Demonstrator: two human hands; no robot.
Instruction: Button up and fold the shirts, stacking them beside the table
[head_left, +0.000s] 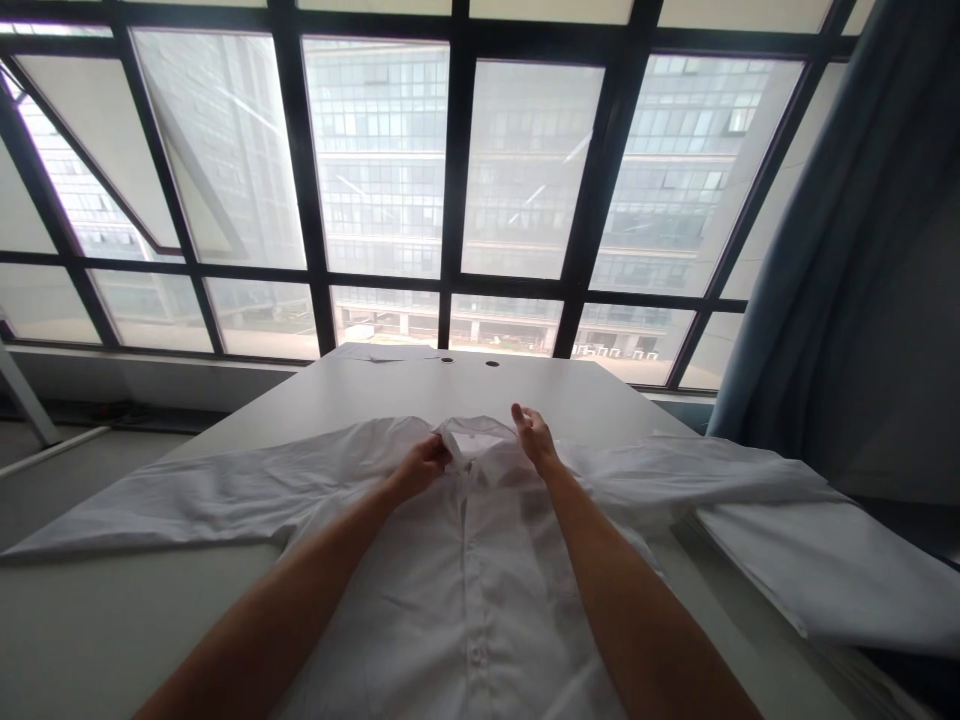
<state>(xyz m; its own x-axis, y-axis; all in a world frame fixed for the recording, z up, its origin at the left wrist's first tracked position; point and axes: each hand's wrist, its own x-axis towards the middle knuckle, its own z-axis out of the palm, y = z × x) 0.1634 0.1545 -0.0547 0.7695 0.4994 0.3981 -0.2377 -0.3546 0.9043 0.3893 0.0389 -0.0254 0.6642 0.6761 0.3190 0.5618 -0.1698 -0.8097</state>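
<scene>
A white button-up shirt (465, 580) lies spread front-up on a white table (390, 385), its sleeves stretched out to both sides. My left hand (421, 466) is closed in a pinch on the left side of the shirt's collar (474, 432). My right hand (534, 434) rests on the right side of the collar with its fingers curled around the fabric edge. Both forearms reach forward over the shirt's buttoned front.
A folded white cloth (817, 570) lies at the table's right edge. Some white paper (382, 352) and two dark holes (469, 362) sit at the table's far end. Large black-framed windows stand behind; a grey-blue curtain (847, 260) hangs at right.
</scene>
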